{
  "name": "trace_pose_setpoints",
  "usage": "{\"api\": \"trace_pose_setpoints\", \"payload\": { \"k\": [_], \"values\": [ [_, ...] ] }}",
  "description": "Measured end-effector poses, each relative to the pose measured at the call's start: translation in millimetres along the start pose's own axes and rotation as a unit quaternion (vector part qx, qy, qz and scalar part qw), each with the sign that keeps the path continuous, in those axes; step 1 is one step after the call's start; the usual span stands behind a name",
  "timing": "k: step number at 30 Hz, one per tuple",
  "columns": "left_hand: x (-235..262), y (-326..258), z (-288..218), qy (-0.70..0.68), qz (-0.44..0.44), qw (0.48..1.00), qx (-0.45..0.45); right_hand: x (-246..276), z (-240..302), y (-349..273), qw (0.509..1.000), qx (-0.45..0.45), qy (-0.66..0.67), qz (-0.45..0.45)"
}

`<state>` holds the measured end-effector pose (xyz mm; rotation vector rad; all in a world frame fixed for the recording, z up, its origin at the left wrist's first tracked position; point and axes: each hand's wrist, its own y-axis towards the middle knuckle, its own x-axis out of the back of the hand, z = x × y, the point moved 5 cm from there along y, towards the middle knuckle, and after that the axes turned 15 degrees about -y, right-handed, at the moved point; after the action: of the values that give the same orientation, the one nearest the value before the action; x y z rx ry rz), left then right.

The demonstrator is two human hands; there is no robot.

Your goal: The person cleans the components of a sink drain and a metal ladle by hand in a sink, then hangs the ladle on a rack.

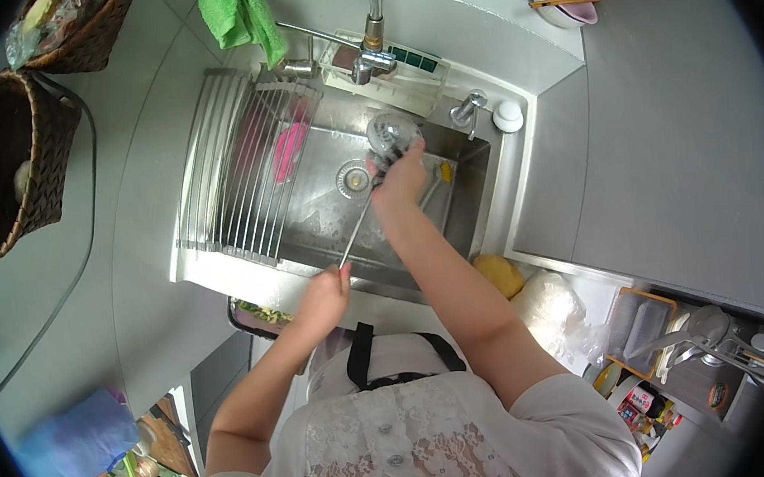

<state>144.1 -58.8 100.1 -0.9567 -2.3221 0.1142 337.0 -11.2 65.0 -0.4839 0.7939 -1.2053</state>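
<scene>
Currently: long-handled metal skimmer [391,130], round head over sink [321,221], near tap [375,60]. Left hand [325,298]: fingers closed round handle's near end. Right hand [400,179]: fingers at head, exact grip blurred. Risk: slick handle, loose hold, skimmer dropping into basin.

A single view, from the person's head, looks steeply down past the shirt [355,445] at the lower edge onto the left hand [322,300], right hand [402,178] and sink [317,219], fairly near; its wide fisheye takes in worktop [663,123] on both sides.
</scene>
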Motion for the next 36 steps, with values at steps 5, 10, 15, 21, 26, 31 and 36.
{"api": "trace_pose_setpoints", "payload": {
  "k": [5, 10, 15, 21, 26, 31, 36],
  "values": [
    [-13.4, 6.4, 4.3, -0.069, 0.02, 0.997, 0.033, -1.0, -5.4, -5.3, 0.927, 0.249, -0.277, 0.046],
    [-15.3, 4.2, 11.2, -0.242, 0.097, 0.929, 0.263, 7.6, -32.0, -10.0, 0.898, 0.199, -0.379, 0.097],
    [-8.7, 14.1, 22.2, -0.554, 0.171, 0.713, 0.395, 11.4, -63.8, -22.1, 0.768, 0.165, -0.582, 0.211],
    [-14.7, 12.5, 60.8, -0.797, 0.282, 0.352, 0.402, 28.7, -51.1, 49.9, 0.497, 0.236, -0.806, 0.219],
    [-30.3, 3.1, 45.5, -0.872, 0.397, 0.147, 0.244, -110.0, 17.1, 28.5, 0.42, 0.648, -0.602, 0.202],
    [-42.0, 5.2, 46.6, -0.863, 0.38, 0.141, 0.303, -199.7, 30.8, 54.5, 0.263, 0.728, -0.599, 0.202],
    [-37.6, 2.0, 49.1, -0.848, 0.401, 0.174, 0.299, -211.1, 22.3, 55.4, 0.093, 0.733, -0.653, 0.167]
  ]
}}
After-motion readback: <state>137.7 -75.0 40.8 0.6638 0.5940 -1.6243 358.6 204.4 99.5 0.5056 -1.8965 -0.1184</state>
